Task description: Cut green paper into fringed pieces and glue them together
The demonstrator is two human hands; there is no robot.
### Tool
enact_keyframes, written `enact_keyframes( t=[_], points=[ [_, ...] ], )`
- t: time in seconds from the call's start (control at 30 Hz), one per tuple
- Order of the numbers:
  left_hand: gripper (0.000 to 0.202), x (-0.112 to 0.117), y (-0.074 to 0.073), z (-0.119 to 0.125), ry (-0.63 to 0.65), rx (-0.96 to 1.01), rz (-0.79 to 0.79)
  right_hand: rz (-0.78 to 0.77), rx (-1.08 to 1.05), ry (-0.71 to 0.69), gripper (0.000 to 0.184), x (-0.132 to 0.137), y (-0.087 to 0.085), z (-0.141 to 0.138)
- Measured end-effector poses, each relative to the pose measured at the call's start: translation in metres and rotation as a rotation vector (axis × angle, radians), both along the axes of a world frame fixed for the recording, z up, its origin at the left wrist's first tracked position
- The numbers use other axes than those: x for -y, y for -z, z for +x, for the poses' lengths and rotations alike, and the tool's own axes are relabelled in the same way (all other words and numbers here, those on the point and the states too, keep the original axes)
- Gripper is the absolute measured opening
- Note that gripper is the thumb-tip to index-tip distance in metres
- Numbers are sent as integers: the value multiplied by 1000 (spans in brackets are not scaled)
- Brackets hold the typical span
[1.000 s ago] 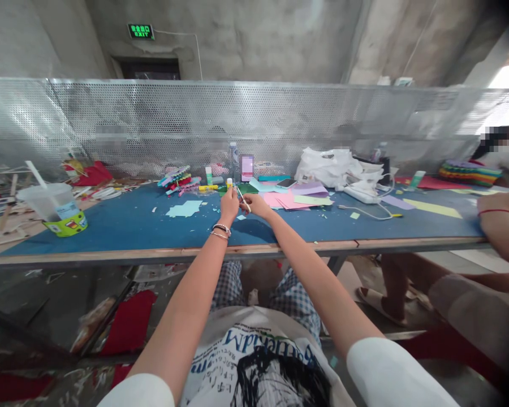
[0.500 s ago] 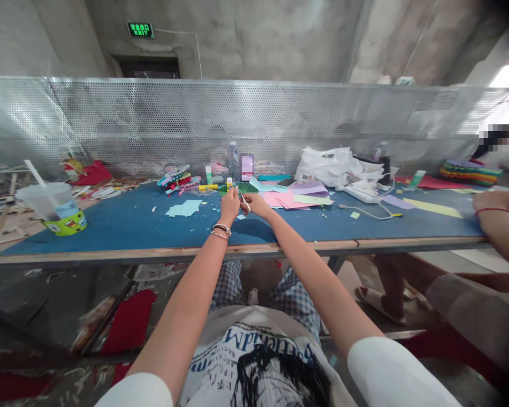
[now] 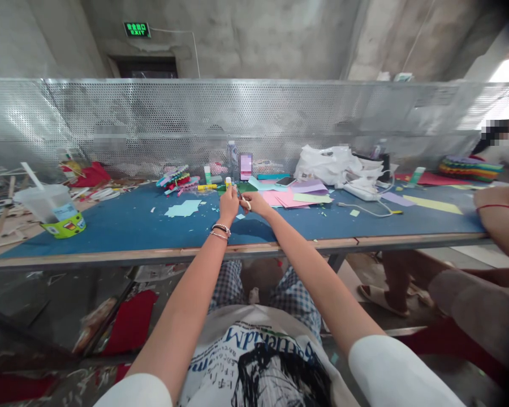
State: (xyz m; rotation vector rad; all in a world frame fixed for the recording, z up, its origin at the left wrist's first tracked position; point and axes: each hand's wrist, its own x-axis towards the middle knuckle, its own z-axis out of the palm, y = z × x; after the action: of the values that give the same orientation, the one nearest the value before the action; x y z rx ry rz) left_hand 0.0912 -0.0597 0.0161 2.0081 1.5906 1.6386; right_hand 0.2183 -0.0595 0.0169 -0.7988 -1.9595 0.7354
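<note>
A blue bench [image 3: 123, 226] spreads beneath the hands, with a white plastic bag [image 3: 322, 167] beyond them to the right, pink sheets [image 3: 277, 199] just past the right hand [image 3: 257, 203] and a jagged light-blue sheet [image 3: 183, 208] to their left. The left hand [image 3: 228, 204] has its fingers drawn together, though what they pinch, if anything, is too small to tell. Close beside it, the right hand grips pale-handled scissors [image 3: 248, 206].

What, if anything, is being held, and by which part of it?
The right hand holds scissors by the handle; whether the left hand holds anything is unclear.
</note>
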Motion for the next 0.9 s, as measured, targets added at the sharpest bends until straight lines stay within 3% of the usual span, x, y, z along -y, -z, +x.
enact_keyframes(
  t=[0.3,0.57,0.9],
  points=[
    [37,0,-1,1,-10,-7,-10,8,-1,5,11,1,-1,1],
    [35,-5,0,-1,-4,25,91,14,-30,80,17,2,-4,1],
    [39,-3,2,1,122,29,71,-60,-283,163,34,3,-15,3]
  ],
)
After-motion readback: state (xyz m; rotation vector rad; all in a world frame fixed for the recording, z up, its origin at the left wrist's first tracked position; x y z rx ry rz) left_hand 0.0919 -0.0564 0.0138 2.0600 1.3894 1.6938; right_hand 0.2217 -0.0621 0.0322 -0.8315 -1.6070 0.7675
